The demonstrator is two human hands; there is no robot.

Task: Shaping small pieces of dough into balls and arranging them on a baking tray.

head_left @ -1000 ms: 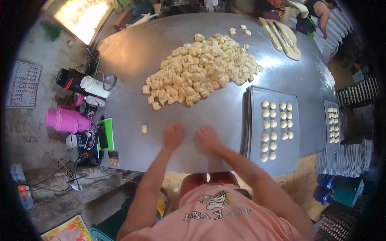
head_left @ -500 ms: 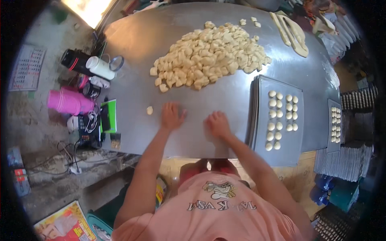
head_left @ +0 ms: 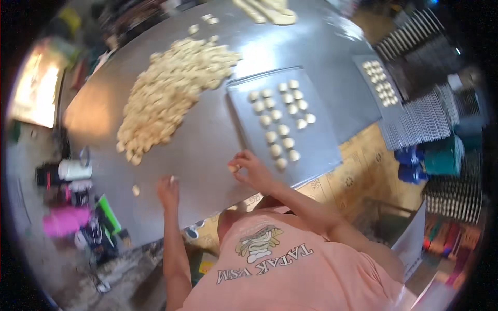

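Observation:
My right hand is off the near edge of the stacked trays, fingers curled around a small dough ball. To its left, my left hand is closed over the steel table, with a pale bit of dough showing at its fingertips, somewhat blurred. One loose dough piece lies left of that hand. Beyond my hands spreads a big heap of cut dough pieces. On the right, a metal tray carries rows of round dough balls.
Long dough strips lie at the far edge. A second tray of balls sits far right, near stacked trays. At left stand a white bottle, pink containers and a green-edged object. A bright opening glows far left.
The view has swung right. Both hands were low over the tabletop; now they have lifted and closed, with a dough ball in the right fingers. The right hand has come nearer the tray.

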